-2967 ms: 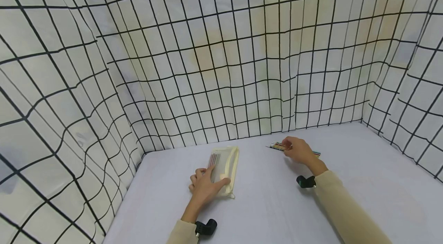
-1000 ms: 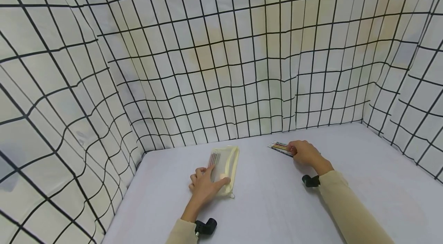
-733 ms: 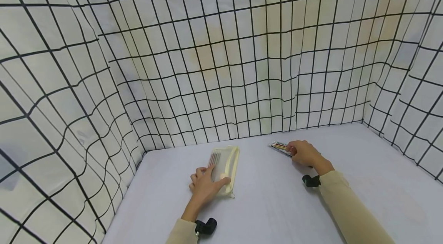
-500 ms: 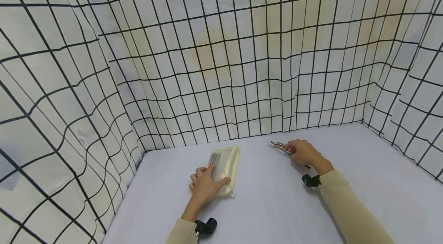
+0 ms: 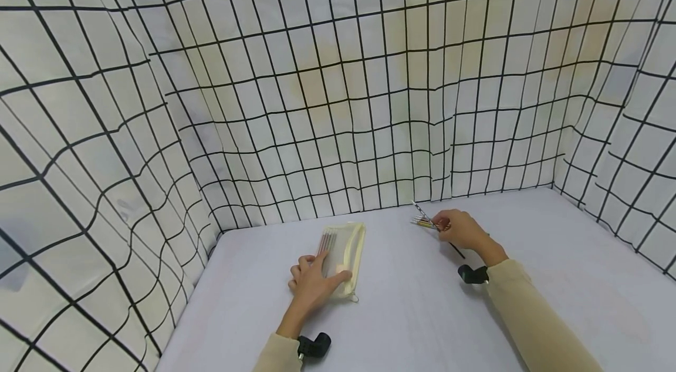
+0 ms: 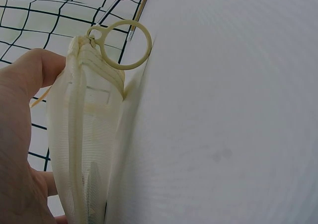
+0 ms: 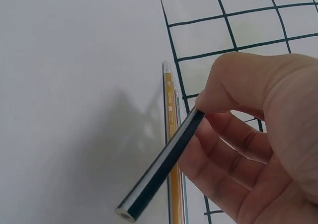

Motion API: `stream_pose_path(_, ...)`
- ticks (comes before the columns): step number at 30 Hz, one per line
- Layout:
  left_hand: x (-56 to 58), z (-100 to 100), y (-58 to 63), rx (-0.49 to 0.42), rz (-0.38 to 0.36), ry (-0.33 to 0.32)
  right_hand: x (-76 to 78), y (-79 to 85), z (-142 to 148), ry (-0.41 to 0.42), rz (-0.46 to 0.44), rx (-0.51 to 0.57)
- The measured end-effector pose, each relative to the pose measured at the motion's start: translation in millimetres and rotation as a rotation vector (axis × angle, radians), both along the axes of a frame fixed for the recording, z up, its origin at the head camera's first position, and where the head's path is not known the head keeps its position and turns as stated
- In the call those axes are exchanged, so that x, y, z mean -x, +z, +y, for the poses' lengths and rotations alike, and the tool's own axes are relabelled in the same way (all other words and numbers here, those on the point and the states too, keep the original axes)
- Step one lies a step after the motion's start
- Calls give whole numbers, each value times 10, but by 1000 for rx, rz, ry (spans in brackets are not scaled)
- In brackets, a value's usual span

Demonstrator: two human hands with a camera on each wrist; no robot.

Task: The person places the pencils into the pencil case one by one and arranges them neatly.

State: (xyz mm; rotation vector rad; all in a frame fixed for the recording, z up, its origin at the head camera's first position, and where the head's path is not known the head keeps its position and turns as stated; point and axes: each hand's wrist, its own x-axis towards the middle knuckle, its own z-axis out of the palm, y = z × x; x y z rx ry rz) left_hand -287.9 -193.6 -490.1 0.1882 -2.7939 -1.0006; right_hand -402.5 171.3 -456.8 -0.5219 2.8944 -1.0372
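1 pencil [image 7: 163, 165] has tilted up, pinched in the curled right grip [image 5: 459, 229].

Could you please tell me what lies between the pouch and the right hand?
The head view shows bare table beside the pouch, then pencils by the right hand.

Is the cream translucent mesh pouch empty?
Not empty: slim, reddish sticks show through the pouch beyond the left hand; fullness unclear.
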Motion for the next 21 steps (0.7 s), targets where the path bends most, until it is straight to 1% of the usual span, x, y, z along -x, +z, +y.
stream_pose_path(4, 26, -8, -21, -11, -9, 7, -8, 13, -13, -14, 1, 25)
stream_pose_path(9, -8, 5, 28, 0, -16, -2, 0, 2, -25, -33, -8, 66)
stream_pose_path(11, -20, 10, 43, 6, -19, -2, 7, -10, -36, -41, -21, 93)
stream_pose_path(13, -18, 10, 34, 6, -12, -1, 1, -14, -56, -40, -36, 118)
stream_pose_path(17, -5, 10, 18, 6, -23, 1, -25, 2, -101, -50, -82, 170)
stream_pose_path(21, -19, 11, 41, 2, -17, -3, -45, 23, -142, -43, -113, 220)
